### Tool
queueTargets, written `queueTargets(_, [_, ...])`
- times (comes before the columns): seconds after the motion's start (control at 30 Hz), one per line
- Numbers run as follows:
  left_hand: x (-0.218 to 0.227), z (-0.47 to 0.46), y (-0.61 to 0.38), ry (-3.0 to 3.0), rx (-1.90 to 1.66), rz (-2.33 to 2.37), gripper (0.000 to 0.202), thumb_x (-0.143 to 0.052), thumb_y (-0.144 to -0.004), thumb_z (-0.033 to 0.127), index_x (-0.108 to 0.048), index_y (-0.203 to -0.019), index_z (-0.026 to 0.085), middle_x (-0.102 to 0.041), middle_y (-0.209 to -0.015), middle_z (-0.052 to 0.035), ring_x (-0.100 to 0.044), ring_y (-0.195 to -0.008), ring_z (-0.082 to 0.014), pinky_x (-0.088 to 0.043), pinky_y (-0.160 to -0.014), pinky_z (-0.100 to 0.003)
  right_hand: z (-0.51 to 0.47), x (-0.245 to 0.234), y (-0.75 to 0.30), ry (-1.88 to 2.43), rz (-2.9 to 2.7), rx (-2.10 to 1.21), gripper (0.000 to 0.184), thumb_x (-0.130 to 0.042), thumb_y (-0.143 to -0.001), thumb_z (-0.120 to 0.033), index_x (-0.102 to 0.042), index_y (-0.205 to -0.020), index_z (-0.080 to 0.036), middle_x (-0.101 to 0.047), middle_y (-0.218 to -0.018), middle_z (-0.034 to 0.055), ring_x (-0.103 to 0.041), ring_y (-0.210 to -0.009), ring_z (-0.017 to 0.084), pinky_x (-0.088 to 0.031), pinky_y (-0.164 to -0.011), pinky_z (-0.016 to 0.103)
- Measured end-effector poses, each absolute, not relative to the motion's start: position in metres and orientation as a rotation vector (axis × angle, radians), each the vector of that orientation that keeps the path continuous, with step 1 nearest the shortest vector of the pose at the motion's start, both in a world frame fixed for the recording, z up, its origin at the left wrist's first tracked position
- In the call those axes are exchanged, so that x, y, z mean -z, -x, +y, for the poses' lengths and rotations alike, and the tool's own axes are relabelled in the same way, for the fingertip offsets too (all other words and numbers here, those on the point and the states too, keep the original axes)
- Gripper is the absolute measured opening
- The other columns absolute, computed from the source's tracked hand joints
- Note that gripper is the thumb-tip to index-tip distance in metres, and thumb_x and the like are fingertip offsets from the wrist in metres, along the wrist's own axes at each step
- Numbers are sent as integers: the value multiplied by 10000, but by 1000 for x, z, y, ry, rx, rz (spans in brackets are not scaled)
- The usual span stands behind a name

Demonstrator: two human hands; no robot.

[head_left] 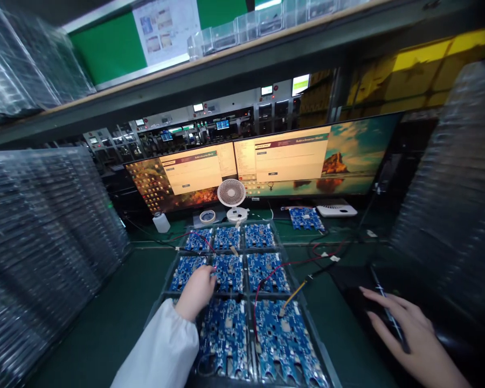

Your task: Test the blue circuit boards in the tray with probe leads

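A clear tray (166, 277) on the green bench holds several blue circuit boards (267, 269) in a grid. My left hand (196, 291), in a white sleeve, reaches onto the tray with its fingers curled at the edge of a middle-row board (228, 272); what they pinch is hidden. My right hand (408, 328) lies with fingers spread over a dark mouse on a black pad (347, 280) at the right. Red, black and yellow wires (297, 291) run from the right onto the boards.
Two wide monitors (283, 161) stand behind the tray, with a small white fan (231, 196), a tape roll (207, 216) and a white bottle (160, 222) in front. Another blue board (305, 218) lies near a white device (336, 209). Tall stacks of clear trays (44, 242) flank both sides.
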State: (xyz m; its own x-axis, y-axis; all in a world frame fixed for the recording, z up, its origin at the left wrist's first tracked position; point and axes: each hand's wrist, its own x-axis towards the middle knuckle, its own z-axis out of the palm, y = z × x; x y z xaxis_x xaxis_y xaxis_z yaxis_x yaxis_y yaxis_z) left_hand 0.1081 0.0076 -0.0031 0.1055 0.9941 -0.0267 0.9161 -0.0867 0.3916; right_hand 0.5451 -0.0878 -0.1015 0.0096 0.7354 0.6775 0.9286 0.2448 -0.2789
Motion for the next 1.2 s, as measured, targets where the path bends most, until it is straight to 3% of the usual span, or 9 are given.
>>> queueTargets(0.37, [48,48,-127,-1926,-635,1724,224,-545,-863,150,-667,-1049,123,-732,-1030,-92,-688,-928,-158,-516,-868,-240,-90,97,-545,1470,-1789,299,346,-497,-867,-416,-573,-1174,-274,-700,-1099,54,-613,-990,262,-534,-829,447])
queueTargets(0.5, [54,51,-130,-1967,-632,1680,116,-561,-864,185,-674,-876,163,-741,-965,-51,-684,-888,-151,-504,-828,-226,-91,93,-542,1455,-1813,321,325,-481,-886,-386,-568,-1174,-264,-695,-1099,52,-605,-997,252,-542,-828,427])
queueTargets(0.63, [50,48,-130,-2103,-557,1709,181,-535,-888,215,-644,-747,191,-729,-895,-41,-660,-883,-179,-454,-810,-252,-92,90,-542,1465,-1835,312,337,-494,-885,-390,-562,-1184,-251,-691,-1112,54,-600,-1006,244,-548,-833,402])
queueTargets(0.87, [43,46,-130,-2190,-397,1835,191,-469,-925,255,-618,-820,198,-725,-862,-77,-665,-831,-230,-383,-669,-264,-91,94,-544,1476,-1825,314,332,-477,-895,-399,-558,-1182,-253,-689,-1104,57,-594,-1010,242,-560,-825,411])
queueTargets(1.2, [43,49,-128,-2178,-415,1785,163,-507,-910,257,-620,-802,211,-728,-876,-34,-658,-826,-184,-385,-680,-233,-89,99,-546,1499,-1748,183,377,-508,-853,-468,-601,-1155,-263,-695,-1102,54,-614,-1012,248,-550,-865,428])
